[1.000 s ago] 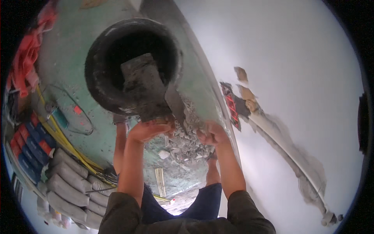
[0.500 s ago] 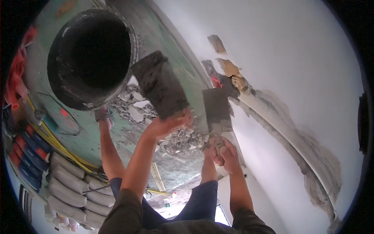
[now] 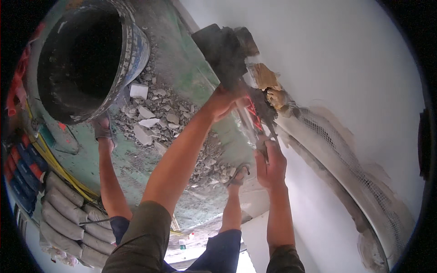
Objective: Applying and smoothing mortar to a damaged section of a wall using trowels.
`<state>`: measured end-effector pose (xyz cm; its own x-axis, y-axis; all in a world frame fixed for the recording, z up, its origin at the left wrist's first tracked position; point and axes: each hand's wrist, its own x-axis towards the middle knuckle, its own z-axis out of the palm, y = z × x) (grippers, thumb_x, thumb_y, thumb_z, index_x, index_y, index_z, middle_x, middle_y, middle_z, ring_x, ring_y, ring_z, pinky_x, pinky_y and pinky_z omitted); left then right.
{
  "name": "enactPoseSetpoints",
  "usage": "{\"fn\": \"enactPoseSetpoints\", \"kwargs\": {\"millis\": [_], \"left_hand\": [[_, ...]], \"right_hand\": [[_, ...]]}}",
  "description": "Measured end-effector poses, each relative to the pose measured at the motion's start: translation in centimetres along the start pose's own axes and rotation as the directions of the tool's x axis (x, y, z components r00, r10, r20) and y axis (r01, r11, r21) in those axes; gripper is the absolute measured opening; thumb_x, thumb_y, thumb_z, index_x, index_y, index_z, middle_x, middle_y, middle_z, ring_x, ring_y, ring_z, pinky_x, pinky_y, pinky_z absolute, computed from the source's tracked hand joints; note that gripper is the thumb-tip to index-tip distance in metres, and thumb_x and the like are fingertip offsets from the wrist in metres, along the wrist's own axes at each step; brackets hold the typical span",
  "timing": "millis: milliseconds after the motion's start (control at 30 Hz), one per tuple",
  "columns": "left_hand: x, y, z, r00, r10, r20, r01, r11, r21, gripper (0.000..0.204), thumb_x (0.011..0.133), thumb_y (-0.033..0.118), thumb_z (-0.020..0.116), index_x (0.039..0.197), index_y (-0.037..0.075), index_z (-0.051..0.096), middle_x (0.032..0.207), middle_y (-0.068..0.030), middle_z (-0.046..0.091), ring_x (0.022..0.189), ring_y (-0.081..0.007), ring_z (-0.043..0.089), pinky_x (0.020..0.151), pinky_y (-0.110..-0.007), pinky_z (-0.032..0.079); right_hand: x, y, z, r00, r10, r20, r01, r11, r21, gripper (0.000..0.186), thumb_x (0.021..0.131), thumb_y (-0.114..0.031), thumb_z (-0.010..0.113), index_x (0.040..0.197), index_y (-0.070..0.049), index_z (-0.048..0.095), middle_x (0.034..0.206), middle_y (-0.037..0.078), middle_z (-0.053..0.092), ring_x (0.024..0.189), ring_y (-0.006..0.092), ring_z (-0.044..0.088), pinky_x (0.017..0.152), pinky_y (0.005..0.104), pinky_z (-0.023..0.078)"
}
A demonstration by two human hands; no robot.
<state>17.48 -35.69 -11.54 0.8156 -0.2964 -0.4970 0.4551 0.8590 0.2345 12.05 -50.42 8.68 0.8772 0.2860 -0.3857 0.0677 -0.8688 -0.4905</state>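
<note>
The left hand [image 3: 226, 101] is closed at the near end of a dark grey, flat rectangular board [image 3: 223, 52], which juts beyond the knuckles; from here I can't see what its fingers wrap. The right hand [image 3: 271, 166] grips a thin, dark grey trowel [image 3: 271, 129] at its lower end, blade pointing away above the fist. I'd judge the board stiff and front-heavy, best supported from below, the trowel light and rigid, safest by its handle, since a gritty blade might slip.

free passage over rubble [image 3: 170, 117]; bucket [image 3: 137, 51] blocks left, wall [image 3: 346, 68] right.
</note>
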Motion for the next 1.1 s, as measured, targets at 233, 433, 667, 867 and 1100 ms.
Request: {"fn": "enactPoseSetpoints", "kwargs": {"millis": [233,433,667,867,1100], "left_hand": [[1.9,-0.3,-2.1,0.992,0.082,0.092,-0.075,0.994,-0.077,0.025,0.086,-0.002,0.063,0.108,0.004,0.053,0.100,-0.0090,0.061,0.093,-0.0241,0.064,0.086,-0.045,0.057],[1.6,1.2,-0.4,0.997,0.067,0.048,-0.068,0.997,0.038,0.026,0.084,-0.001,0.064,0.108,0.006,0.054,0.100,-0.0073,0.061,0.091,-0.0221,0.063,0.085,-0.044,0.056],[1.9,1.8,-1.2,1.000,-0.001,0.009,0.000,0.990,0.143,0.023,0.084,0.005,0.068,0.103,0.009,0.058,0.096,-0.0014,0.060,0.089,-0.0145,0.061,0.078,-0.034,0.054],[1.3,2.7,-0.2,0.999,0.037,0.016,-0.039,0.978,0.203,0.018,0.085,0.004,0.065,0.100,0.007,0.054,0.096,-0.0027,0.056,0.088,-0.0162,0.060,0.086,-0.041,0.056],[1.4,2.5,-2.2,0.997,0.069,0.029,-0.074,0.970,0.233,0.016,0.085,0.010,0.068,0.097,0.011,0.058,0.090,0.0019,0.058,0.079,-0.0106,0.058,0.072,-0.031,0.052]], "right_hand": [[4.0,0.6,1.0,0.988,-0.156,-0.019,0.155,0.986,-0.066,0.028,0.088,-0.014,0.059,0.110,0.001,0.054,0.093,0.019,0.061,0.079,0.0394,0.061,0.069,0.0432,0.048],[5.6,2.2,2.3,0.984,-0.170,-0.042,0.164,0.979,-0.124,0.031,0.088,-0.020,0.060,0.113,-0.002,0.053,0.097,0.019,0.061,0.086,0.0399,0.060,0.071,0.0455,0.049],[6.7,-0.2,4.2,0.977,0.071,-0.201,-0.056,0.995,0.080,0.027,0.088,-0.016,0.061,0.110,-0.001,0.058,0.089,0.017,0.065,0.079,0.0271,0.064,0.071,0.0359,0.049],[3.4,-3.2,6.8,0.926,0.278,-0.256,-0.202,0.936,0.287,0.030,0.089,-0.015,0.059,0.115,-0.001,0.058,0.081,0.007,0.061,0.070,0.0133,0.056,0.065,0.0278,0.045],[4.6,-4.0,4.7,0.963,-0.092,-0.252,0.129,0.982,0.136,0.033,0.090,-0.014,0.059,0.119,0.001,0.055,0.085,0.010,0.062,0.071,0.0171,0.059,0.068,0.0296,0.047]]}}
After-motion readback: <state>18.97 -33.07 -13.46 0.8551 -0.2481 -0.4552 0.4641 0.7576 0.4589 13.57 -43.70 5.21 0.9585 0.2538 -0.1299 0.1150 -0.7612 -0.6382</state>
